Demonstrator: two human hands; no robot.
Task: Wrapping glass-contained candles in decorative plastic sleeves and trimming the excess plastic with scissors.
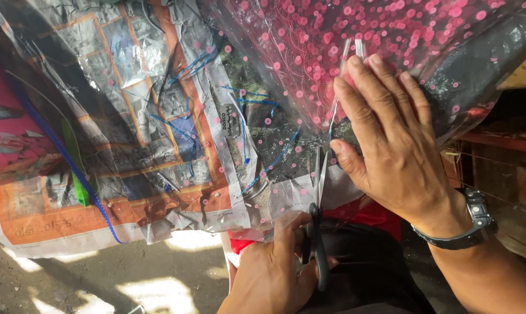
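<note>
We note a sheet of clear plastic film (286, 192) laid over pink sequinned fabric (356, 40), lying at the near edge of the work surface, just in front of the person. Black-handled scissors (319, 232) point away from the body, blades partly parted and set into the film's near edge. The left hand (274, 270) is closed through the scissor handles. The right hand (391, 139), wearing a wristwatch (475, 224), lies flat with fingers extended, pressing the film beside the blades; we judge this keeps the film taut. Left of the scissors, newspaper (117, 145) covers the surface, strewn with blue thread (269, 163) and loose sequins. Open room lies only along the near edge, above the sunlit ground (129, 273).
</note>
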